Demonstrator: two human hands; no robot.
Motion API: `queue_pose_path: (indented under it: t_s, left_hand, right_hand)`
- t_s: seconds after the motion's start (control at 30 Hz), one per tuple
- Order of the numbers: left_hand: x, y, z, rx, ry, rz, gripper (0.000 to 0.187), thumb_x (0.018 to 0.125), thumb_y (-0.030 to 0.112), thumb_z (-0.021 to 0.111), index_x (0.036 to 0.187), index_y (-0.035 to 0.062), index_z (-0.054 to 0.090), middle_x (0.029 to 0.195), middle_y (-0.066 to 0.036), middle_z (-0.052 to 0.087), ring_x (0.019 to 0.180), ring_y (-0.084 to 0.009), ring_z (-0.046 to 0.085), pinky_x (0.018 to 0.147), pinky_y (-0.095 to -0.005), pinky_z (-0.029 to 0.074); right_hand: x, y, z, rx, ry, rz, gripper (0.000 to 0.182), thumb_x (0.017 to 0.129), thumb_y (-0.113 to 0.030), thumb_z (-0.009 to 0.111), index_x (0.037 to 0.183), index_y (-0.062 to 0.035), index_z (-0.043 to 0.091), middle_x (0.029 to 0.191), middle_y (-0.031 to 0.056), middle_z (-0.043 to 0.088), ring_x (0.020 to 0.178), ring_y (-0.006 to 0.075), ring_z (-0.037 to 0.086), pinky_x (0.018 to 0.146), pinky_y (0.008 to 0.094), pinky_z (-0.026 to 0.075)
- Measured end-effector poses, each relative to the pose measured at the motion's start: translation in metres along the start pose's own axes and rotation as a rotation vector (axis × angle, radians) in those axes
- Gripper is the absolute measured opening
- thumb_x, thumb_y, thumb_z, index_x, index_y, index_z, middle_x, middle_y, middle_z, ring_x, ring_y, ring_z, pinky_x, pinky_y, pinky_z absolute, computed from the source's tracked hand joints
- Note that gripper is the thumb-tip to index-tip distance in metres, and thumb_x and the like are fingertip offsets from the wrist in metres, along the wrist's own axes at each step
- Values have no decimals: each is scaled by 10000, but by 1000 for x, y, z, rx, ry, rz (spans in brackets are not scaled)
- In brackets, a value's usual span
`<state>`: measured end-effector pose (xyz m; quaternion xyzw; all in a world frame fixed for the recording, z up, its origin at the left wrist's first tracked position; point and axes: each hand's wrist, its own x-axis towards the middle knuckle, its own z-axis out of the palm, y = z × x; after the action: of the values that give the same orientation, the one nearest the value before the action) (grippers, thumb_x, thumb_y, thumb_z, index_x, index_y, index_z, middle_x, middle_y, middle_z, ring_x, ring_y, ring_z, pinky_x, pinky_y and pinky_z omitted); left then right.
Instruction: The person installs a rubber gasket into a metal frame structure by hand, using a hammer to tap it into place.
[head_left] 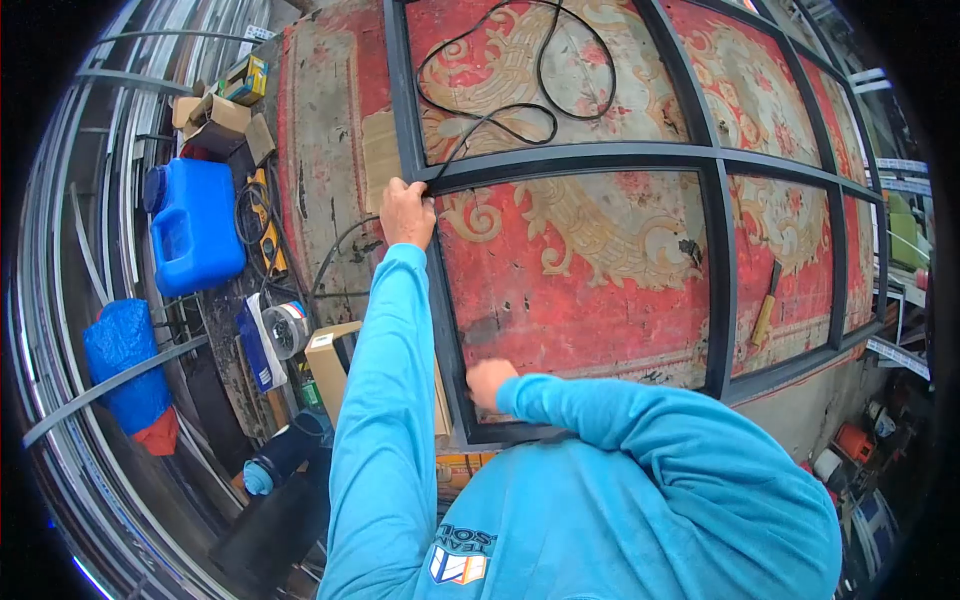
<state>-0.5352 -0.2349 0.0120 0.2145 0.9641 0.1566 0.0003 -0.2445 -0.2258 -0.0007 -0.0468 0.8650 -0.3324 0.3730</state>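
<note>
A dark grey metal frame (600,152), divided by crossbars into several openings, lies on a worn red and beige patterned carpet (590,300). My left hand (408,212) is closed over the frame's left bar, right by the joint with a crossbar. A thin black cable (540,105) loops across the upper opening and runs down to that hand. My right hand (490,384) is beside the lower part of the same left bar, above the carpet. It is smeared and its fingers are hidden, so I cannot see whether it holds anything.
A wooden-handled tool (766,305) lies inside a right-hand opening. Along the left side are a blue jerrycan (198,225), an open cardboard box (215,122), a yellow level (268,225) and a clear tape roll (286,330). Long metal profiles (95,250) are stacked at the far left.
</note>
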Motion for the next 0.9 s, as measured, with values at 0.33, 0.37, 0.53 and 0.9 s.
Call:
queue_pose_path:
  t_s: [0.33, 0.37, 0.53, 0.9]
  left_hand:
    - [-56, 25, -15, 277, -155, -47, 565, 757, 270, 755, 1294, 160, 619, 1609, -153, 133, 1465, -412, 128, 1160, -632, 119]
    - [-55, 25, -13, 292, -215, -92, 595, 775, 282, 730, 1341, 173, 584, 1627, -140, 72, 1476, -418, 86, 1154, -660, 85]
    - [-54, 29, -1, 374, -166, -150, 630, 782, 285, 693, 1389, 209, 543, 1629, -128, 70, 1477, -423, 75, 1125, -707, 77]
    - [-52, 29, 1, 266, -126, -229, 670, 763, 272, 719, 1402, 288, 517, 1631, -96, 80, 1466, -428, 135, 1058, -773, 167]
  right_hand:
    - [2, 64, -51, -60, -123, -239, 234, 795, -317, 652, 905, -129, 736, 873, 176, 703, 817, 383, 678, 750, 501, 543]
    - [8, 64, -77, -75, -41, -180, 227, 796, -320, 653, 897, -134, 734, 860, 170, 702, 811, 384, 675, 742, 498, 542]
    - [48, 70, -189, 23, 497, -237, 163, 829, -263, 647, 912, -135, 703, 831, 160, 692, 782, 399, 652, 715, 488, 534]
    - [100, 64, -310, -562, 797, -460, 466, 778, -89, 686, 1235, -153, 616, 1257, 69, 564, 1173, 316, 538, 1059, 537, 347]
